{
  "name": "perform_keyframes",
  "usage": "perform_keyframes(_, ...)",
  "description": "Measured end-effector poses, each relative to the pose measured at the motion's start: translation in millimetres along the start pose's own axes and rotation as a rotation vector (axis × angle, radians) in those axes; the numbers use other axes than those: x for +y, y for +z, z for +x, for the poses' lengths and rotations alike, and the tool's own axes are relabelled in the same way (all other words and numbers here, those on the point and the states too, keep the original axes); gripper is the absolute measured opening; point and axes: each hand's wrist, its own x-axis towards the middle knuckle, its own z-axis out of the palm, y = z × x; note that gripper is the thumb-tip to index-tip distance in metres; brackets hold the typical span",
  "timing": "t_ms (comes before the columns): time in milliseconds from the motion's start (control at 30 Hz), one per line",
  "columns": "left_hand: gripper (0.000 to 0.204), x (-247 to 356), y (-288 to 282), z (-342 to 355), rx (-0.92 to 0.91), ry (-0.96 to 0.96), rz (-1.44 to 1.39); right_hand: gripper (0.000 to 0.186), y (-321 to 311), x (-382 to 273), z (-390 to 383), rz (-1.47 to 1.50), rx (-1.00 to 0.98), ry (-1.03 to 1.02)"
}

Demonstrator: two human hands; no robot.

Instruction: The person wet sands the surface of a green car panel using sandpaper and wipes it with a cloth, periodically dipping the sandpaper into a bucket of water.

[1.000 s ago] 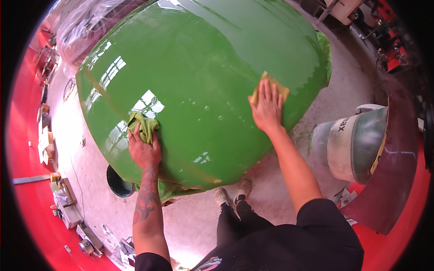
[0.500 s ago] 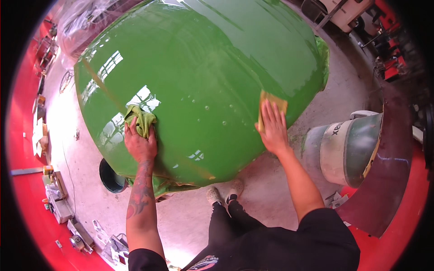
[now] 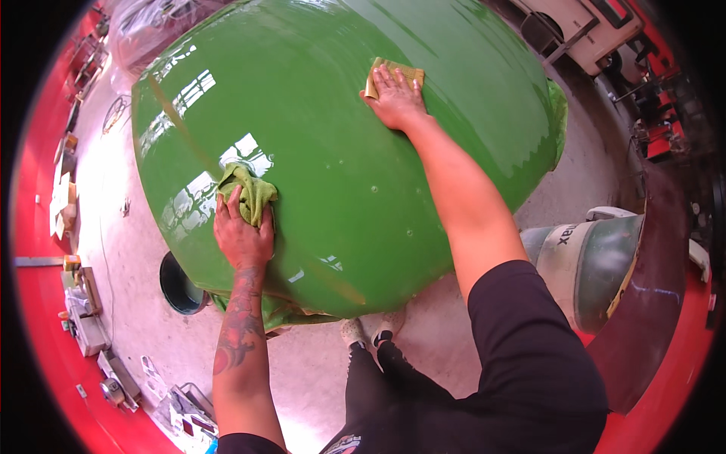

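Note:
A broad, glossy green car hood (image 3: pixel 302 219) curves in front of me, with several droplets on its near half. Bunched under the fingers of my left hand (image 3: pixel 243 234) is a crumpled green cloth (image 3: pixel 257 198), pressed against the hood's left part. Farther up, near the middle, my right hand (image 3: pixel 397 102) lies flat with its fingers slightly spread over a folded yellow sheet (image 3: pixel 412 76). That palm and those fingers press the sheet to the hood; whether it is cloth or paper I cannot tell. My right arm reaches across the hood's right side.
A dark bucket (image 3: pixel 181 284) stands on the floor by the hood's lower left edge. Right of the hood are a large green container (image 3: pixel 605 265) with a pale label and a dark curved panel (image 3: pixel 643 303). Boxes and tools (image 3: pixel 87 318) line the left wall. Plastic sheeting (image 3: pixel 151 34) hangs at upper left.
My right hand has slid far up and to the left across the hood with the yellow sheet. The left hand and green cloth have shifted slightly right in the view.

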Motion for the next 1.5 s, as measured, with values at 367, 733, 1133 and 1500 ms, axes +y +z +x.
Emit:
perform_keyframes(367,0.061,-8.0,-2.7,-1.5,0.012,0.022,0.003,0.082,24.9,68.5,-325.3,-0.004,-0.08,-0.22)
perform_keyframes(733,0.058,-7.0,2.0,0.4,0.002,0.031,-0.024,0.074,15.7,-42.3,-73.5,0.068,0.083,-0.163)
perform_keyframes(1133,0.059,-6.7,0.2,0.2,0.005,0.029,0.001,0.076,25.9,20.5,-341.0,0.109,-0.017,-0.166)
perform_keyframes(1500,0.06,-8.3,-2.1,1.4,-0.005,0.036,-0.004,0.074,24.5,-66.1,-115.1,0.044,0.149,-0.189)
